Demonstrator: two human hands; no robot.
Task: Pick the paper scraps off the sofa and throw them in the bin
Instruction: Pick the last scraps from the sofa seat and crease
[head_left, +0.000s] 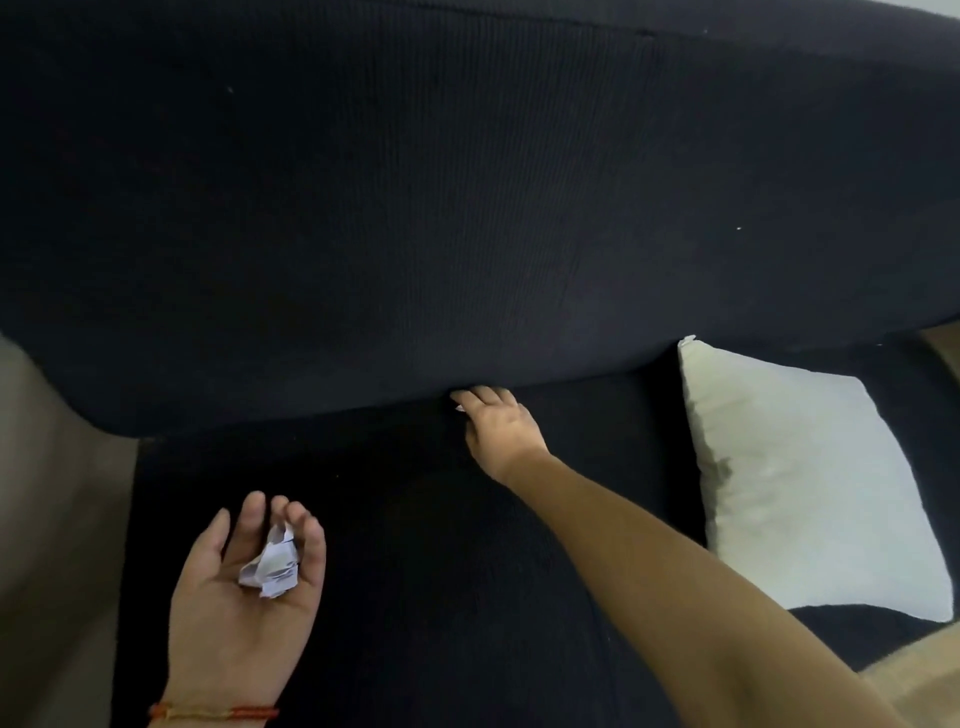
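In the head view, the dark sofa (467, 208) fills almost all the picture, and I take it as the landmark. The left hand (244, 582) is palm up over the front part of the sofa seat, with its fingers loosely curved around crumpled paper scraps (271, 566) that lie in the palm. This bundle has no clear long axis; one torn tip points up toward the fingers. The right hand (496, 423) reaches to the fold where the sofa seat meets the backrest, and its fingertips seem to pinch a small white scrap (460, 408) there, but it is too small to tell its direction. A white cushion (800, 483) leans at the right end of the sofa. I judge the task is partly done: some scraps are collected, the bin is not in view, and throwing is left.
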